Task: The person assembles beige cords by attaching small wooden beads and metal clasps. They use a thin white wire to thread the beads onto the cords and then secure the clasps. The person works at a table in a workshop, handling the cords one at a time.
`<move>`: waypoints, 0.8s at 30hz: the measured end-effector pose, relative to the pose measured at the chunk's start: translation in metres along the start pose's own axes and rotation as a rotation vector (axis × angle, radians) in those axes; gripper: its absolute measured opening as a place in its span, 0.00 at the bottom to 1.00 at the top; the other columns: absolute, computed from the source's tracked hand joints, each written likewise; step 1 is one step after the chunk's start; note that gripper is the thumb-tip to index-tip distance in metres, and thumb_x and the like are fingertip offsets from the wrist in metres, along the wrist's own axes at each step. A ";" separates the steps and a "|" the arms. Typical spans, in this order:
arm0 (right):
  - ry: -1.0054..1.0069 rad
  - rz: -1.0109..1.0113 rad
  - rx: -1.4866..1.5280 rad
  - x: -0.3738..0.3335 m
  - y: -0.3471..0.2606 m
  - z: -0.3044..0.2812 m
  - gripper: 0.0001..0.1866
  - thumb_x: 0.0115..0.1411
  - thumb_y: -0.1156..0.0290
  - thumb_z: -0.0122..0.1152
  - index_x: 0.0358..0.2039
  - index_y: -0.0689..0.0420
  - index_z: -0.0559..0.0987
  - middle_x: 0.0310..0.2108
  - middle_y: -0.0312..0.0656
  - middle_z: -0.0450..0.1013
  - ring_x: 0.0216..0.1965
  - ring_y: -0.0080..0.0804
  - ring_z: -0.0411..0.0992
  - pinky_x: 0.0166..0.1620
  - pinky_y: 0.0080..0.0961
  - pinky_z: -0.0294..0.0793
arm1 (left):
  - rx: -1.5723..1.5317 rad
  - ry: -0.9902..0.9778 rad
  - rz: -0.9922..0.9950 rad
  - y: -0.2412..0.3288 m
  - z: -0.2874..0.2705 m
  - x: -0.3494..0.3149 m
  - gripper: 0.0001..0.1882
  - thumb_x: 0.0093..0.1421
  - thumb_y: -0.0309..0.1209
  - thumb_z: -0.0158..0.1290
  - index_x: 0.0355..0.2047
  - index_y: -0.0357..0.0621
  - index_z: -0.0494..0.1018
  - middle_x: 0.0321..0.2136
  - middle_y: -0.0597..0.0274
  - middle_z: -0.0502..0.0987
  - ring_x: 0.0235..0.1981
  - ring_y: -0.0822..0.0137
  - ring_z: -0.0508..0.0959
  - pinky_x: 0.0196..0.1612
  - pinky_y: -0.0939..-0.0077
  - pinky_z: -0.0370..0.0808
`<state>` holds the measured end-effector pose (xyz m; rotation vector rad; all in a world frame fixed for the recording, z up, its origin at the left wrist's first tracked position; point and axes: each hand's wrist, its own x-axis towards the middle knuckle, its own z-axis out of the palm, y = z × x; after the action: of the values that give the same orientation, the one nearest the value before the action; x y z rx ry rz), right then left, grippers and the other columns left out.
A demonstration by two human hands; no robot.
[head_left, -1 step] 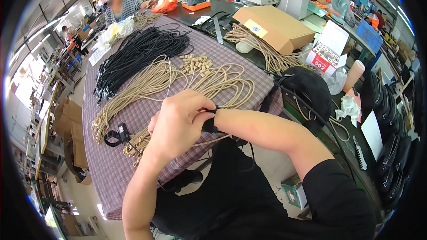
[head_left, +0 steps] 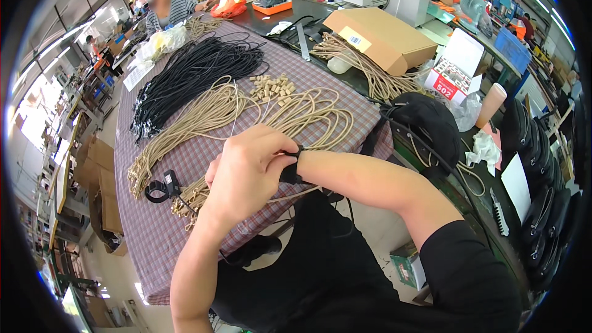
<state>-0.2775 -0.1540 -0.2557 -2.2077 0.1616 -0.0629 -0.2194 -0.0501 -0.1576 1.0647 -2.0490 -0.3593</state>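
My left hand [head_left: 250, 163] is closed, thumb and index finger pinching a black wrist strap [head_left: 290, 174] around my right wrist. My right forearm [head_left: 364, 179] reaches in from the right. The left hand covers my right hand, so its fingers cannot be made out. Beneath and beyond the hands lie bundles of beige cord [head_left: 203, 111], looped at the right. Metal clips [head_left: 139, 176] show at one bundle's near end. A second black strap with a small box-shaped device [head_left: 163, 186] rests on the checked tablecloth [head_left: 148, 234], left of my left hand.
Black cords [head_left: 197, 65] are heaped at the far left, near small beige cylindrical pieces [head_left: 271, 88]. On the dark bench to the right are a cardboard box [head_left: 382, 37], a black cap-like item [head_left: 425, 120] and a white-handled knife-like tool [head_left: 498, 213]. Another person [head_left: 161, 9] sits beyond the table.
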 end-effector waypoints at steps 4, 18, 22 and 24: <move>-0.005 -0.005 0.009 0.000 -0.001 0.000 0.15 0.66 0.61 0.69 0.44 0.60 0.85 0.35 0.38 0.82 0.36 0.29 0.78 0.41 0.32 0.79 | -0.003 0.049 0.041 0.000 0.002 -0.010 0.13 0.50 0.10 0.64 0.36 0.35 0.83 0.35 0.53 0.85 0.37 0.57 0.84 0.41 0.68 0.81; -0.007 -0.010 0.120 0.004 -0.010 0.000 0.15 0.69 0.61 0.68 0.45 0.61 0.84 0.35 0.36 0.80 0.35 0.26 0.76 0.40 0.29 0.78 | 0.155 0.071 0.172 -0.018 0.008 -0.029 0.15 0.47 0.13 0.66 0.37 0.33 0.83 0.44 0.48 0.85 0.43 0.50 0.84 0.46 0.63 0.82; 0.008 -0.040 0.318 0.018 -0.025 -0.009 0.15 0.70 0.61 0.67 0.46 0.61 0.83 0.34 0.35 0.80 0.34 0.25 0.76 0.39 0.28 0.77 | 0.323 0.017 0.363 -0.016 0.007 -0.031 0.23 0.44 0.21 0.71 0.43 0.33 0.82 0.50 0.46 0.82 0.50 0.46 0.82 0.51 0.58 0.80; 0.047 -0.047 0.441 0.026 -0.035 -0.020 0.15 0.70 0.61 0.67 0.46 0.62 0.83 0.34 0.35 0.79 0.34 0.24 0.75 0.39 0.27 0.77 | 0.357 0.002 0.357 -0.015 0.004 -0.032 0.29 0.42 0.25 0.72 0.48 0.32 0.81 0.54 0.45 0.81 0.54 0.44 0.80 0.55 0.55 0.79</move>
<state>-0.2505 -0.1529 -0.2154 -1.7701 0.1096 -0.1614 -0.2032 -0.0338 -0.1851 0.8702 -2.3001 0.1964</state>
